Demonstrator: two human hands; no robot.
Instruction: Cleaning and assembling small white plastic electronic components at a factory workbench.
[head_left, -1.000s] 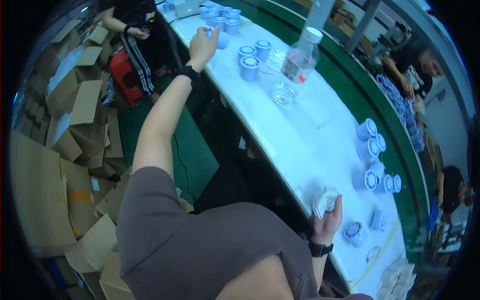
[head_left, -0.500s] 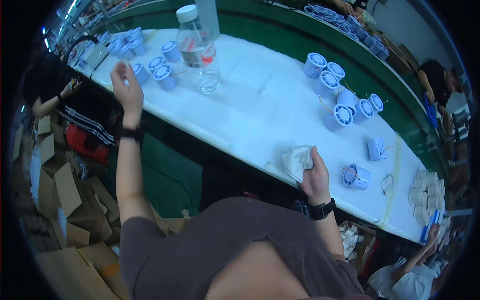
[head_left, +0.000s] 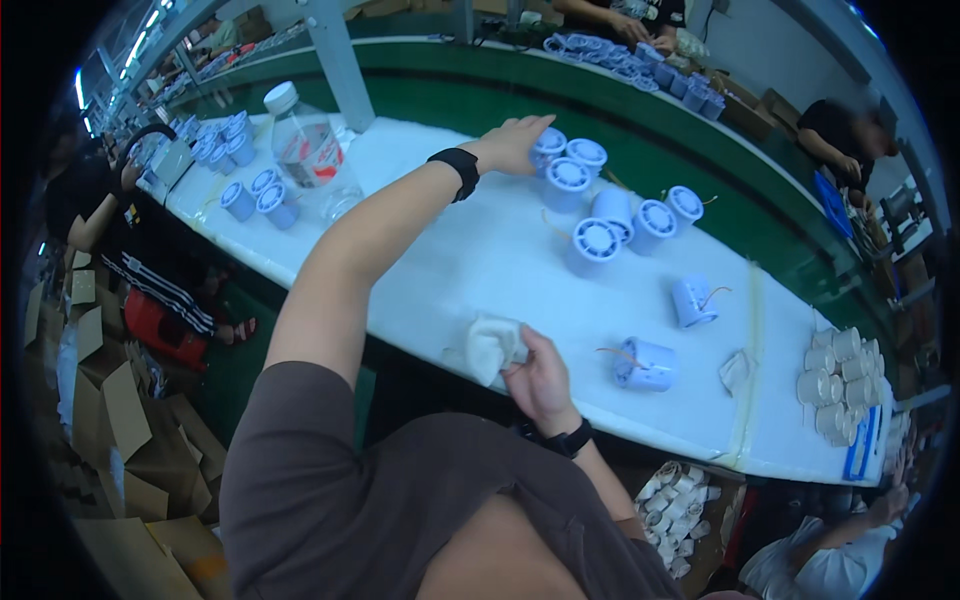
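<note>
My left hand [head_left: 513, 145] reaches across the white table and touches the left side of a light-blue cylindrical fan housing [head_left: 549, 145]. Its fingers are stretched out over the far side of that housing, not visibly closed. Beside it stand more slotted light-blue housings [head_left: 568, 178], some with thin wires. Low over the table's near edge, my right hand [head_left: 543, 385] grips a crumpled white cloth [head_left: 493, 347]. Two further housings lie on their sides to the right: a nearer one [head_left: 645, 365] and a farther one [head_left: 694, 302], each with wires showing.
A clear plastic bottle [head_left: 308, 150] stands at the left near more blue housings [head_left: 272, 203]. White cylinders [head_left: 842, 375] are stacked at the far right, by a scrap of white cloth [head_left: 735, 372]. A green belt [head_left: 420, 80] runs behind the table; co-workers sit around. Cartons [head_left: 130, 400] fill the lower left.
My left hand has swung from the housings at the left to the group across the table. The view has turned to the right. My right hand still holds the cloth.
</note>
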